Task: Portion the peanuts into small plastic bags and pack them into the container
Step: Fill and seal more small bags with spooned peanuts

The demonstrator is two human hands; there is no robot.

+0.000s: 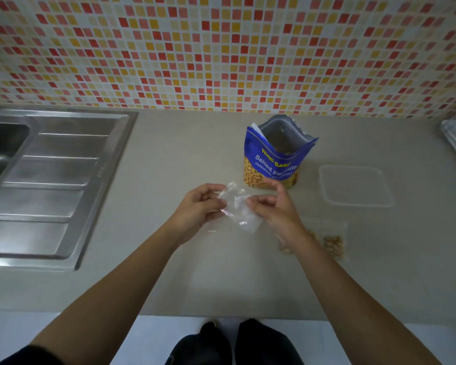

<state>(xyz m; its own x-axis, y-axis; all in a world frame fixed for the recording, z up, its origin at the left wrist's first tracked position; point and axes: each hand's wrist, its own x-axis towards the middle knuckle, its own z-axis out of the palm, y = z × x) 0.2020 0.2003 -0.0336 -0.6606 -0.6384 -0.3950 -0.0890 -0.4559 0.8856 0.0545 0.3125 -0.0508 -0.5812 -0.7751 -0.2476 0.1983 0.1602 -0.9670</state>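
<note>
- The left hand (pixel 198 206) and right hand (pixel 270 204) each pinch an edge of a small clear plastic bag (pixel 238 208), held just above the counter (pixel 184 272) (crumpled, nothing visible inside).
- Just behind the hands stands the blue peanut pouch (pixel 274 159), upright, its top open.
- Right of the pouch sits a clear container (pixel 356 186).
- Near the right wrist lie filled bags of peanuts (pixel 333 245).
- A steel sink (pixel 45 180) lies at far left.

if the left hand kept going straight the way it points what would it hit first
The left hand pinches the small bag; past that, probably the right hand opposite, then the pouch. Depth is unclear.
</note>
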